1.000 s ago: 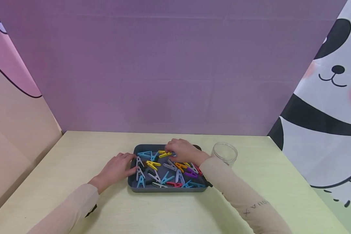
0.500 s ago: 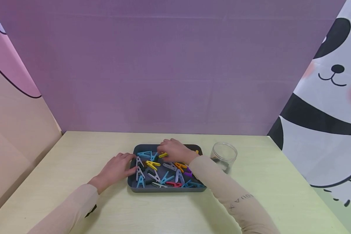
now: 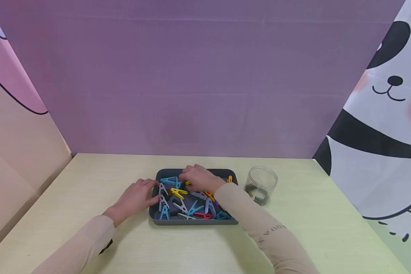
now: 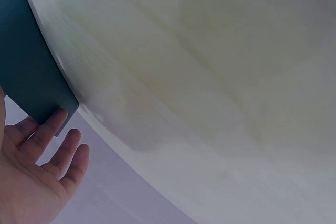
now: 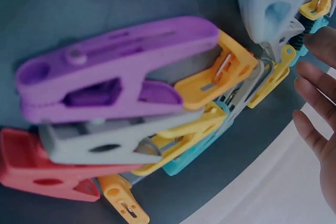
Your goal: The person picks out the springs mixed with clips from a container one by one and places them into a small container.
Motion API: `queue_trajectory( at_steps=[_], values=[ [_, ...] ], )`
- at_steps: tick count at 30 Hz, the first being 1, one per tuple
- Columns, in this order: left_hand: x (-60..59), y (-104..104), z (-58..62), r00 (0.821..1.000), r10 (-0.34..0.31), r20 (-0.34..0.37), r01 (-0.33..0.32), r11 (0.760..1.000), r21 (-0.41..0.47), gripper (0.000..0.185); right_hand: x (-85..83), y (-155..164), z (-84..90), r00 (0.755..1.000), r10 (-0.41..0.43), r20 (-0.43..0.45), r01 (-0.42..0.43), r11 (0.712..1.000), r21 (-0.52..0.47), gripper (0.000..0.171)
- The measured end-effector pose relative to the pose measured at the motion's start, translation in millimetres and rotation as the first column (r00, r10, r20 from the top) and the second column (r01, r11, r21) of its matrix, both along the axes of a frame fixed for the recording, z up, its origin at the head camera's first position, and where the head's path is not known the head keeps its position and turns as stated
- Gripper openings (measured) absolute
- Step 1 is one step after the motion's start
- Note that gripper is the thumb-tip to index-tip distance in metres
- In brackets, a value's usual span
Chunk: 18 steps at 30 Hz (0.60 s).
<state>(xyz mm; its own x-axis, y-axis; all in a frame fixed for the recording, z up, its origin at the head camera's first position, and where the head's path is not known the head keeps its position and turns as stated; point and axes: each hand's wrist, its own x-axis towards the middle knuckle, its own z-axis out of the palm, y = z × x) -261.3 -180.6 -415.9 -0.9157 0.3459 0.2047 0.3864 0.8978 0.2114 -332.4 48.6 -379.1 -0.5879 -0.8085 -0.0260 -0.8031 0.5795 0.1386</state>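
Head view: your left hand (image 3: 137,196) rests at the left end of the grey tray (image 3: 191,222), as it did a second ago, fingers loosely extended and gripping nothing. Your right hand (image 3: 200,178) has travelled leftward over the tray's back half since then. Its fingers reach down among the clips; whether they pinch anything, you cannot tell from here. Your right sleeve (image 3: 260,224) now hides less of the one clear jar (image 3: 264,180), which stands near the tray's right end with several dark pieces low inside. The tray, the only one on the table (image 3: 178,247), holds many multicoloured clips, partly covered, including one yellow clip (image 3: 179,193) left of its middle. A black coil (image 3: 176,213) lies towards the tray's front left.

Left wrist view: your fingers are relaxed and spread, at least one touching the tray's outer corner.

Right wrist view: three large clips fill the foreground inside the tray: one purple clip (image 5: 115,51), one grey clip (image 5: 79,142) and one red clip (image 5: 31,156). Your fingertips (image 5: 317,40) show beside smaller clips, their grasp unclear.
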Motion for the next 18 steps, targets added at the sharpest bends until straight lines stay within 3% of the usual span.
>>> queue_trajectory(
  at_steps=[18],
  values=[
    [-0.2, 0.6, 0.8, 1.000, -0.002, -0.001, 0.002, 1.000, -0.011, 0.049, -1.4, -7.8, -7.4, 0.999, -0.033, -0.010, 0.034, 0.997, 0.070, 0.024]
  ],
)
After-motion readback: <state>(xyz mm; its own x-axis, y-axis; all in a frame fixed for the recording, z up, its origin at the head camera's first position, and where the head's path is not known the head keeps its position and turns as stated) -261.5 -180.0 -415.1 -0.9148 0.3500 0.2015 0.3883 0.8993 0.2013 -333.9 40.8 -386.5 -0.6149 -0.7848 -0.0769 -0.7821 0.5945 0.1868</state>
